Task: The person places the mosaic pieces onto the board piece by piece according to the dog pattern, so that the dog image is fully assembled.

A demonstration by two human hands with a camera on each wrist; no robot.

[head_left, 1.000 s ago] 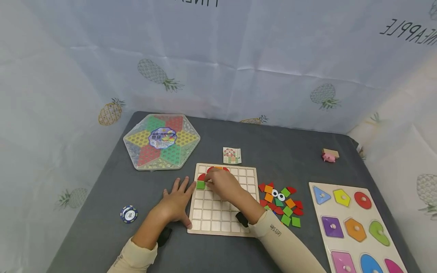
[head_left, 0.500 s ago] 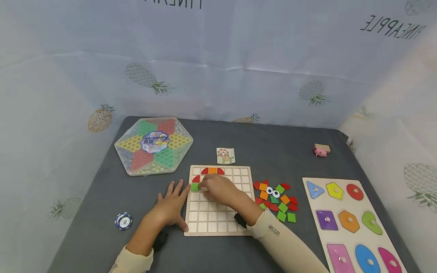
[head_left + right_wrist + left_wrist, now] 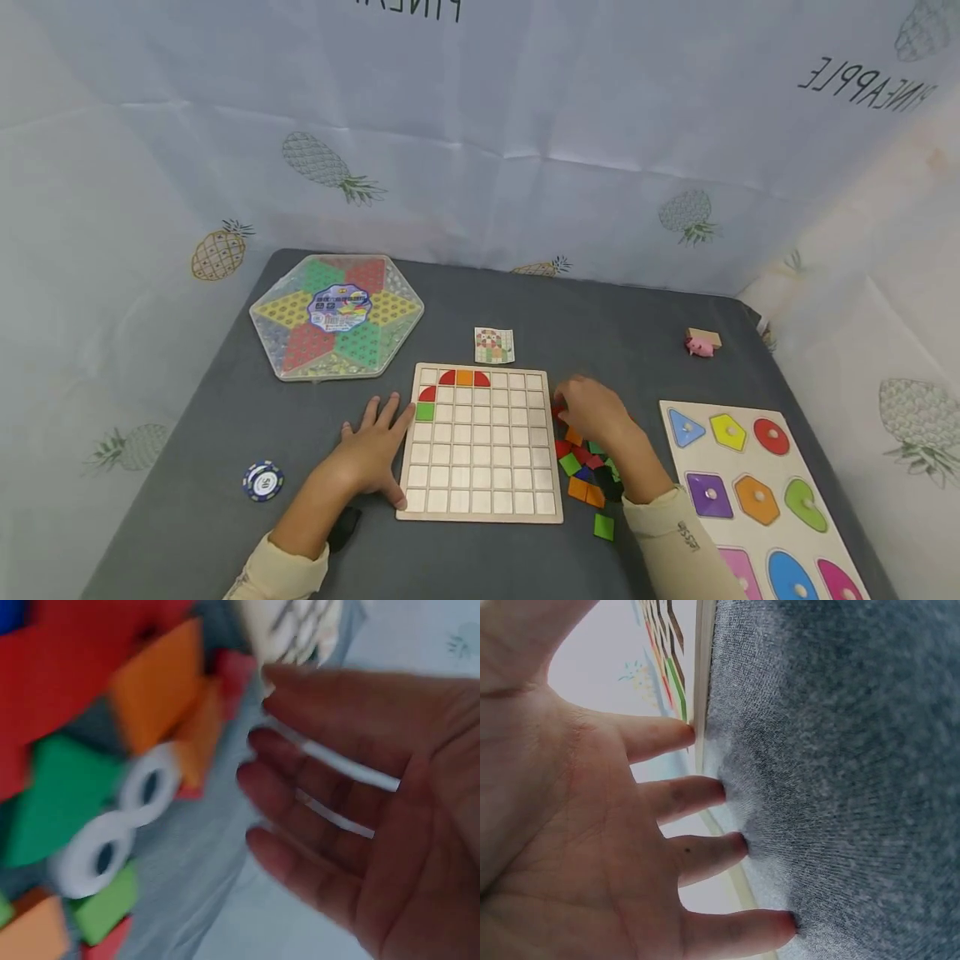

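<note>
Left of the grid board, near its near-left corner, a poker chip [image 3: 263, 481] lies flat on the dark table [image 3: 600, 333]. A hexagonal star-patterned game box [image 3: 337, 317] lies beyond the chip, to the far left of the board. At the board's left edge is the left hand [image 3: 366, 454], its grip spread wide: the index fingertip meets the edge, the other fingers rest on the table, and the thumb lies by the near corner.

The grid board [image 3: 480, 454] itself carries a green square [image 3: 424, 412] in its left column, red rounded pieces [image 3: 427, 395] and an orange square [image 3: 465, 378] at its far-left end. A small pattern card [image 3: 493, 345] lies just beyond it.

Right of the board is a heap of loose tiles [image 3: 570, 464], with white rings [image 3: 131, 787] among them. Over the heap hovers the right hand [image 3: 596, 412], grip loosely spread, fingers bent. Farther right of the board lie a pink pig [image 3: 701, 347] beside a wooden block [image 3: 708, 336], and a knobbed shape puzzle [image 3: 720, 463].
</note>
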